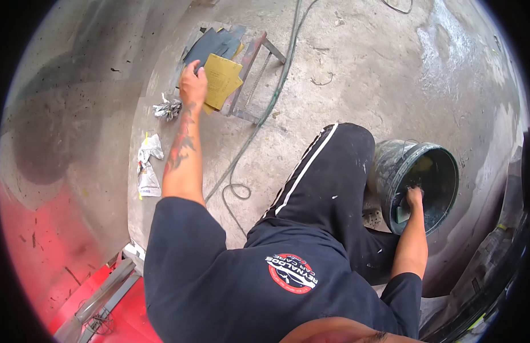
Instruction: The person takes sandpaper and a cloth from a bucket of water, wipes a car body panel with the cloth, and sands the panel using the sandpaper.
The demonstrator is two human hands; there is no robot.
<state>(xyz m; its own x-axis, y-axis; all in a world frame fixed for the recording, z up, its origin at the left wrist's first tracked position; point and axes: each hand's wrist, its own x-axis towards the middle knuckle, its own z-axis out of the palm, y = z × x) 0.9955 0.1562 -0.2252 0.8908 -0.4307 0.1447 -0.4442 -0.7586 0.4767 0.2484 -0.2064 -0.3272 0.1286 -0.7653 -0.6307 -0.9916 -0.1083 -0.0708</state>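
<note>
My left hand (193, 86) reaches over a low stool (248, 80) piled with sandpaper. Its fingers are partly curled, with the thumb apart, beside the brown-backed sandpaper sheets (222, 80) and next to dark grey sandpaper sheets (213, 44). Nothing shows clearly in its grasp. On the other side, my right hand (415, 197) is down inside a dark, paint-smeared bucket (391, 166) tilted toward me. Its fingers look closed, but whatever they hold is hard to make out. Just below them in the bucket is a pale green flat patch (402, 214).
A green hose (275, 94) runs along the concrete floor and loops near my knee. Crumpled paper (166, 107) and a white wrapper (150, 166) lie left of the stool. Red-painted panels (42, 246) stand at lower left. Plastic sheeting (482, 274) lies at lower right.
</note>
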